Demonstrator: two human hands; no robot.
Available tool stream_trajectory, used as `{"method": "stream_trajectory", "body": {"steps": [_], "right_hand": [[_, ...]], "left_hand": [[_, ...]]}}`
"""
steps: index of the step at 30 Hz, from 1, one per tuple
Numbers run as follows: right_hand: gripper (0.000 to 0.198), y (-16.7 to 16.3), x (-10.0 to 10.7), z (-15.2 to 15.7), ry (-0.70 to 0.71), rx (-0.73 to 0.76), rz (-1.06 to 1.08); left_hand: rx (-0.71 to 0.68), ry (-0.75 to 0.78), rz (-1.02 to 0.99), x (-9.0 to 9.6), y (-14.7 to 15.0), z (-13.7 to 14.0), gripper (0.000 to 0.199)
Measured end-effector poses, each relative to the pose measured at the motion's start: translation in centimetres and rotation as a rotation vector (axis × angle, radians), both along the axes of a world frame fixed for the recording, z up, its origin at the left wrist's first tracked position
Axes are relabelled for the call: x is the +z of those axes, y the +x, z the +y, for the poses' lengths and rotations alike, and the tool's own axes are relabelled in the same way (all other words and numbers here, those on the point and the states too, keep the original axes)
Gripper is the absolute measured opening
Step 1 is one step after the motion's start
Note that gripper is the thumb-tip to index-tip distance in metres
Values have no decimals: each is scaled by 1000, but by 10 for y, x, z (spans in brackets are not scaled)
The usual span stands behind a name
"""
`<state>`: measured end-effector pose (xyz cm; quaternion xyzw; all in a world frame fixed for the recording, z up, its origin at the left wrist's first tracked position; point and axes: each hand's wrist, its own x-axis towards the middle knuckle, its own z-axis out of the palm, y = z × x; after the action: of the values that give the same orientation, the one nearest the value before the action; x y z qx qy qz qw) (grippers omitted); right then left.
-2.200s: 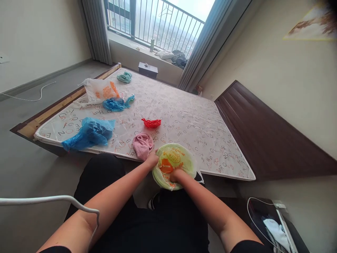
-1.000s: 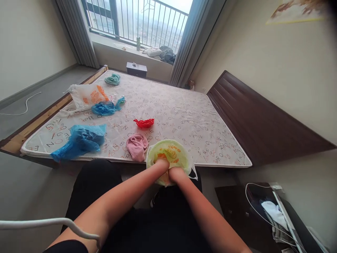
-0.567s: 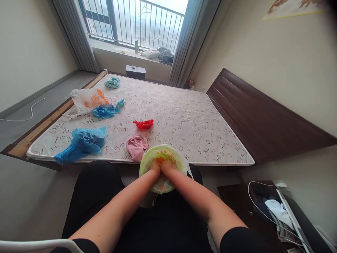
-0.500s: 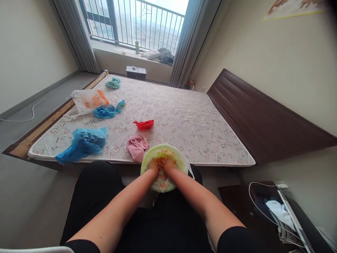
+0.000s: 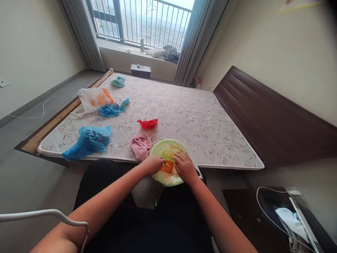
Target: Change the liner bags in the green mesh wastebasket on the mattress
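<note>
A round, pale green basin (image 5: 154,149) stands between my knees at the mattress edge. It is lined with a clear plastic bag (image 5: 168,177) with orange print, and a bright orange patch shows in the middle. My left hand (image 5: 154,165) reaches over the left rim, its fingertips pinched on the plastic beside that patch. Over the right side lies my right hand (image 5: 185,168), its fingers stretched and slightly apart on the bag. Close to the basin's left side is a crumpled pink towel (image 5: 141,147). Whether anything lies beneath the plastic cannot be seen.
On the bare mattress (image 5: 184,112) lie a red bag (image 5: 147,123), blue plastic bags (image 5: 92,138), a white-and-orange bag (image 5: 94,98) and a teal cloth (image 5: 118,81). A dark headboard (image 5: 268,116) rises at right. A white cable (image 5: 44,213) hangs near my left arm.
Both hands have come up out of the basin's middle and apart, left hand to the left rim, right hand to the right side. The view has shifted slightly.
</note>
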<state>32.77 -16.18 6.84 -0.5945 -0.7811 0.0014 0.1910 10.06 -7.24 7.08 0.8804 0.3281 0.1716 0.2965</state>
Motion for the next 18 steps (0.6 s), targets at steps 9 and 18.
{"method": "stream_trajectory", "body": {"steps": [9, 18], "right_hand": [[73, 50, -48, -71, 70, -667, 750], [93, 9, -48, -21, -205, -660, 825]], "left_hand": [[696, -330, 206, -54, -119, 92, 43], [554, -416, 343, -114, -102, 101, 70]]}}
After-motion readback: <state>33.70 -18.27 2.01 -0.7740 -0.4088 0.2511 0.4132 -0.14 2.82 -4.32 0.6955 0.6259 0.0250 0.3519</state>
